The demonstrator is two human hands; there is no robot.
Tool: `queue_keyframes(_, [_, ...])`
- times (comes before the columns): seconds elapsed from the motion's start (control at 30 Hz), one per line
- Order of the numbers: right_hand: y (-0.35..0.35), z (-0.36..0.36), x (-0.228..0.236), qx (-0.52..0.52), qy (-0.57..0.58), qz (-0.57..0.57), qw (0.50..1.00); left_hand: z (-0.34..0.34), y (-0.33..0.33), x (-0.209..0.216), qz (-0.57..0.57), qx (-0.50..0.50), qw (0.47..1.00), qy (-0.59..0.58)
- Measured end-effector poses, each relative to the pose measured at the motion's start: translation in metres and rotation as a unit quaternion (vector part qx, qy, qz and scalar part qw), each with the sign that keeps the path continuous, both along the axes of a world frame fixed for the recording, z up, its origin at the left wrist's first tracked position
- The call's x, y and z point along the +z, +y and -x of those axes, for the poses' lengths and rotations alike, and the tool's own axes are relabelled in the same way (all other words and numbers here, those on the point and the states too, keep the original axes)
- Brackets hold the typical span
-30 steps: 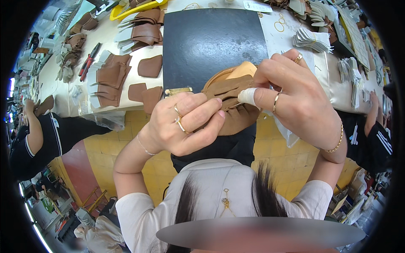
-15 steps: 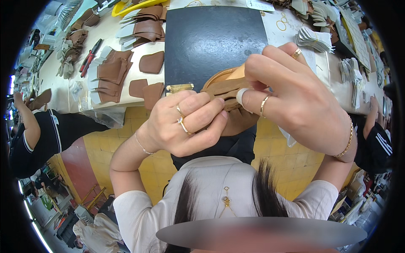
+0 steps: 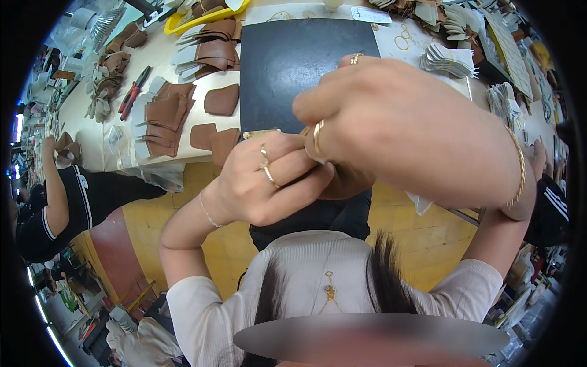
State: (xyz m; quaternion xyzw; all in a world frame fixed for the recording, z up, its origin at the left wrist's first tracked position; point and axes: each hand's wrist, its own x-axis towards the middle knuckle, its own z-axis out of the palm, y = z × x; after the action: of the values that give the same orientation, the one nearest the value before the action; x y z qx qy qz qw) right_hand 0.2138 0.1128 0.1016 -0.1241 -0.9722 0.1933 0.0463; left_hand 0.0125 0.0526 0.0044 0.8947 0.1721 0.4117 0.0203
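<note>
Close together over the near edge of the table, both my hands work on a brown leather piece (image 3: pixel 350 183). My left hand (image 3: pixel 263 177) has its fingers closed on the piece's left side. Across its top lies my right hand (image 3: pixel 391 122), fingers bent and pinched close to the left fingertips. Most of the leather is hidden under the hands, so its full shape does not show. A small gold-coloured metal thing (image 3: pixel 257 133) peeks out behind my left hand, at the near edge of the black mat (image 3: pixel 299 55).
Left of the mat lie brown leather pieces (image 3: pixel 221 100), a layered stack of leather and pale pieces (image 3: pixel 165 116) and red-and-black pliers (image 3: pixel 131 98). A yellow tray (image 3: pixel 183 23) stands farther back. White pieces (image 3: pixel 449 60) lie at the right. Other people sit at both sides.
My right hand has swung left toward my left hand and now covers most of the leather piece, whose open folds showed before. My left hand keeps almost the same place.
</note>
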Motion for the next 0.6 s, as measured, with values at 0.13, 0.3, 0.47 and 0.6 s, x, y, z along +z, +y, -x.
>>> queue_keyframes(0.13, [0.012, 0.003, -0.007, -0.055, 0.054, 0.121, 0.99, 0.005, -0.001, 0.002, -0.001, 0.029, 0.999, -0.017])
queue_keyframes(0.3, [-0.002, -0.002, -0.016, -0.199, 0.028, 0.224, 0.954, 0.009, -0.005, -0.001, 0.026, 0.012, 1.0, 0.001])
queue_keyframes(0.47, [0.001, -0.002, -0.025, -0.163, 0.112, 0.271, 0.942, 0.006, -0.004, -0.004, 0.003, 0.025, 1.0, -0.016])
queue_keyframes(0.6, [-0.001, -0.005, -0.027, -0.17, 0.089, 0.249, 0.949, 0.003, -0.005, -0.007, -0.01, 0.011, 1.0, -0.013])
